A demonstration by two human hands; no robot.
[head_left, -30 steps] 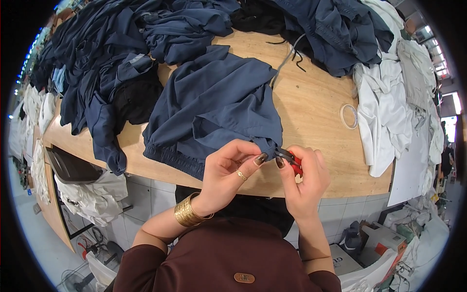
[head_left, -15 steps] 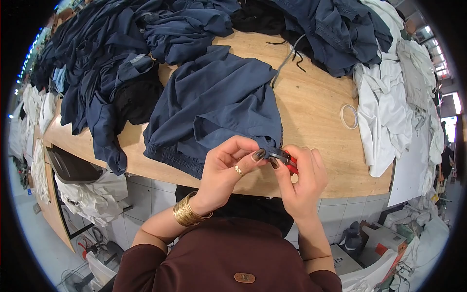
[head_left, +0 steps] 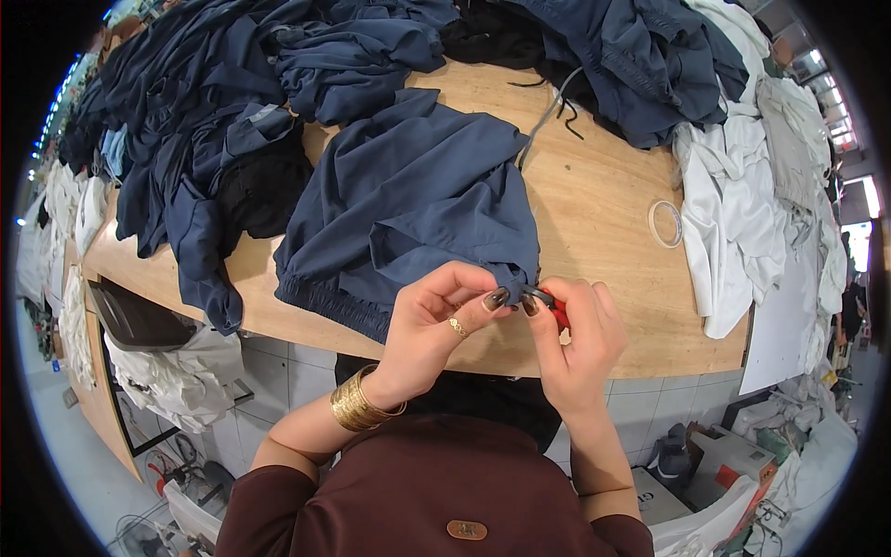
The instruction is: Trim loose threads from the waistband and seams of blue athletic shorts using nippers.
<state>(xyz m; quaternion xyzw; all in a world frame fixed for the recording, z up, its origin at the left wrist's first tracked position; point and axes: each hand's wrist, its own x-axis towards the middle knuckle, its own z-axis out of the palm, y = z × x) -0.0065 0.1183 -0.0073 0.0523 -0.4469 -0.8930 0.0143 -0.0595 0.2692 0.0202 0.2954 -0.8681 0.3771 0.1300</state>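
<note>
A dark blue garment (head_left: 418, 181) with a gathered elastic edge lies bunched on the wooden table before me. My left hand (head_left: 436, 320) pinches its near right corner between thumb and fingers. Close beside it, my right hand (head_left: 580, 330) is closed around red-handled thread snips (head_left: 561, 317). Their dark metal blades touch or nearly touch the pinched cloth. Fingers partly cover the snips, so I cannot tell whether the blades are apart. Gold bangles circle my left wrist.
Piles of dark blue garments (head_left: 186, 111) cover the table's left and far side. White cloth (head_left: 733, 213) hangs over the right edge, next to a tape roll (head_left: 665, 224). Black and grey cords (head_left: 570, 121) lie at the back. A dark bin (head_left: 139, 316) stands below the table's left side.
The snips have drawn back a little to the right, and less of the blades shows. My right thumb has shifted slightly. My left hand keeps its pinch on the cloth.
</note>
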